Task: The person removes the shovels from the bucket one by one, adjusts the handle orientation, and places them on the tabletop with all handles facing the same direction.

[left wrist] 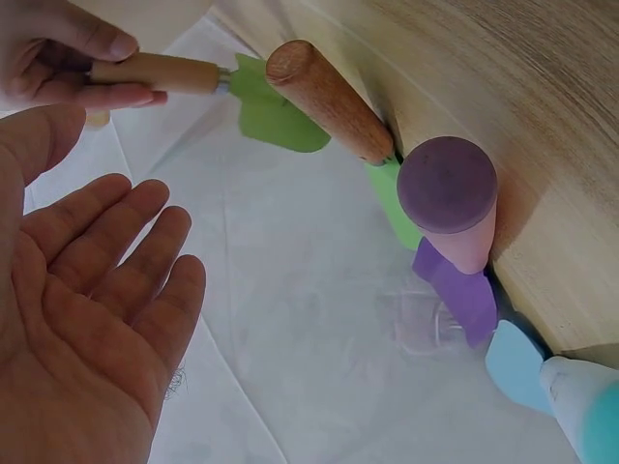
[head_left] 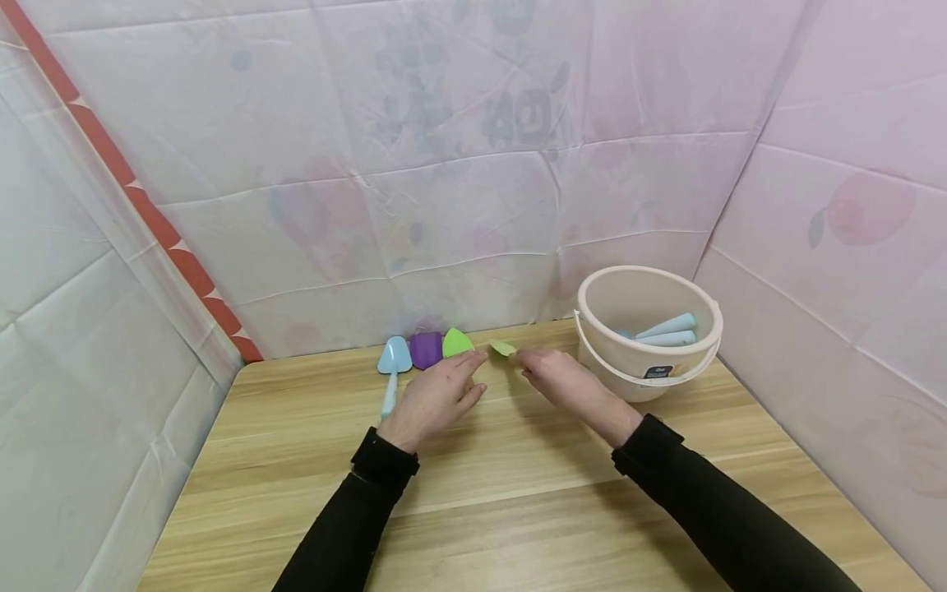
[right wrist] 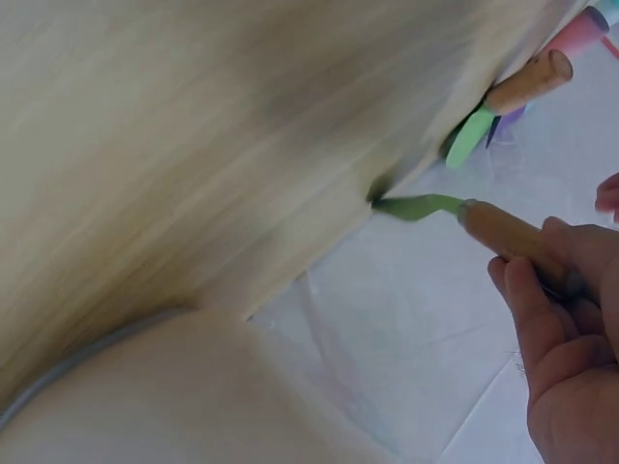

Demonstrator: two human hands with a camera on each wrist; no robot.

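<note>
- Spatulas are the work in hand: silicone heads on handles, lying at the back edge of the wooden table (head_left: 518, 493) and in the bucket (head_left: 647, 386).
- The bucket, the largest thing, stands just to the right of the right hand's grip; two pale blue handles (head_left: 669, 330) already lie inside it, so I judge part of the sorting done.
- Left of the grip, three spatulas remain against the wall: a blue one (head_left: 393, 362), a purple one (head_left: 425, 350) and a green one with a wooden handle (left wrist: 329, 101). By my reading these are what is left.
- The right hand (head_left: 562, 380) has its fingers curled round the wooden handle of a light green spatula (left wrist: 276, 111), whose head just meets the table's edge at the wall.
- The left hand (head_left: 436, 395) lies beside the grip with fingers straight and relaxed, palm empty, holding nothing, near the green spatula.
</note>
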